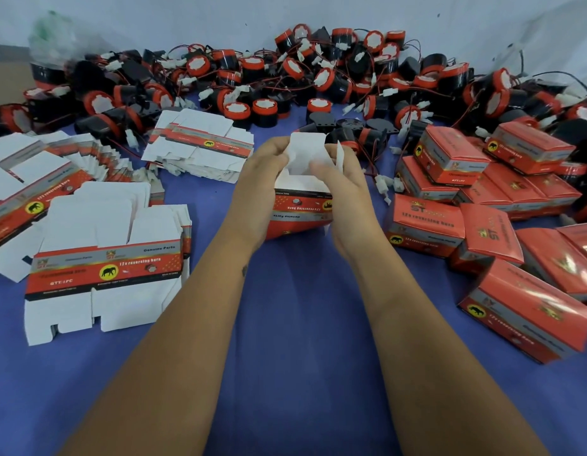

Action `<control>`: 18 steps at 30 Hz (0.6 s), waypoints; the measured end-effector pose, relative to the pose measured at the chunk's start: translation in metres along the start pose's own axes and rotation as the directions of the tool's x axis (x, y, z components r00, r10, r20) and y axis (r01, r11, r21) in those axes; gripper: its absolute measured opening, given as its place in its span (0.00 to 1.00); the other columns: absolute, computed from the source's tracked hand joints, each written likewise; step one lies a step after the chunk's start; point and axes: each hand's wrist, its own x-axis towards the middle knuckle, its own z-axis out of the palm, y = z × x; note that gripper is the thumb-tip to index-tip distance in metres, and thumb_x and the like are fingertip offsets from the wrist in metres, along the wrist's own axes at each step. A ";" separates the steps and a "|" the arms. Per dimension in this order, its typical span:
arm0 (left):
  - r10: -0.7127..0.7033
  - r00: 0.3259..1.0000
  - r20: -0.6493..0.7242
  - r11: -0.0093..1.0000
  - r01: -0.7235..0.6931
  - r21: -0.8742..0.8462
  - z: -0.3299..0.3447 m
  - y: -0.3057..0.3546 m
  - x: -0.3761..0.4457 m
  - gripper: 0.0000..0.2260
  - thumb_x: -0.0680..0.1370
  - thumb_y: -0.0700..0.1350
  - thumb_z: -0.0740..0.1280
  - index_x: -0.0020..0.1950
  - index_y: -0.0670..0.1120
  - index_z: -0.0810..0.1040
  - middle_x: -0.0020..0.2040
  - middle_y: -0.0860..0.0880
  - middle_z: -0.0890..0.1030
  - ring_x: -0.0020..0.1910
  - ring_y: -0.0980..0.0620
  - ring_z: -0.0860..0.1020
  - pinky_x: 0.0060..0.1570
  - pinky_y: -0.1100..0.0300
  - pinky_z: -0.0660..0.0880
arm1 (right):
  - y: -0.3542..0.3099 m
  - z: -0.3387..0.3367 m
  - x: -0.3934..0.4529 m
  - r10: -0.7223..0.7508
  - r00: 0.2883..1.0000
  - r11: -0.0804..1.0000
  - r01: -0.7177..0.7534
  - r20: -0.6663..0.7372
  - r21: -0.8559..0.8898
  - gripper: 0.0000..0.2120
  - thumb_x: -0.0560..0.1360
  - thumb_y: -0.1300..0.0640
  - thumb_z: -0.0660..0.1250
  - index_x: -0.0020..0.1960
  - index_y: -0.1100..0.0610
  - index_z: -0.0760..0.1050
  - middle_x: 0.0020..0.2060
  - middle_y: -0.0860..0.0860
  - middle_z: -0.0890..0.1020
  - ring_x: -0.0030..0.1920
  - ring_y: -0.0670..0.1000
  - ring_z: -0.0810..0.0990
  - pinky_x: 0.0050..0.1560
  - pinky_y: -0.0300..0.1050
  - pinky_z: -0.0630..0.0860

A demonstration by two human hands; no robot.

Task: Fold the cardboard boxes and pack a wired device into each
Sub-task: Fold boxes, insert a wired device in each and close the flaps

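Where the blue worktop (292, 324) reached its left edge, flat unfolded box blanks (104, 268) were stacked and fanned, probably kept there so that the next one could be drawn within easy reach. Toward the middle, the left hand (259, 192) was curled round the left side of a half-formed box (302, 209), its fingertips pinching a white flap at the top. The box was held just above the worktop between both hands, its open mouth turned upward and away from the person, its long axis running left to right, the printed band upside down. The right hand (344, 199) was clamped on the right side, thumb pressed on the central flap, seemingly so the walls stayed square. Behind, wired devices (285, 77) were heaped; on the right, finished boxes (483, 209) were piled.
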 end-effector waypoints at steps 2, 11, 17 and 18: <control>0.023 1.000 0.011 0.999 -0.023 -0.025 -0.002 -0.001 -0.001 0.16 0.76 0.46 0.57 0.55 0.56 0.81 0.53 0.50 0.84 0.49 0.50 0.82 0.43 0.56 0.80 | 0.000 0.002 0.000 0.002 1.000 1.000 -0.002 0.003 -0.003 0.11 0.71 0.58 0.65 0.51 0.47 0.74 0.49 0.49 0.82 0.48 0.49 0.81 0.49 0.51 0.79; 0.054 0.995 0.087 0.998 -0.051 -0.034 0.004 -0.005 -0.005 0.17 0.79 0.45 0.56 0.64 0.48 0.77 0.51 0.54 0.82 0.46 0.58 0.81 0.41 0.65 0.77 | -0.003 0.001 0.002 0.001 0.987 1.000 -0.005 -0.160 -0.028 0.07 0.81 0.58 0.62 0.45 0.52 0.75 0.43 0.52 0.81 0.44 0.50 0.79 0.43 0.48 0.78; -0.013 0.998 0.067 1.000 0.014 -0.015 0.007 -0.008 -0.008 0.20 0.78 0.44 0.58 0.70 0.48 0.73 0.56 0.54 0.80 0.47 0.61 0.81 0.40 0.66 0.77 | -0.002 0.002 0.001 -0.026 0.972 0.997 0.007 -0.235 -0.082 0.06 0.80 0.58 0.64 0.44 0.53 0.75 0.42 0.52 0.81 0.41 0.48 0.80 0.42 0.47 0.78; -0.014 0.998 0.058 1.000 0.015 -0.024 0.007 -0.007 -0.008 0.19 0.79 0.41 0.57 0.69 0.49 0.74 0.54 0.55 0.81 0.47 0.60 0.82 0.39 0.65 0.77 | -0.002 0.002 0.000 -0.001 0.979 1.000 -0.003 -0.202 -0.019 0.06 0.80 0.56 0.63 0.45 0.54 0.76 0.42 0.51 0.82 0.41 0.48 0.80 0.42 0.47 0.78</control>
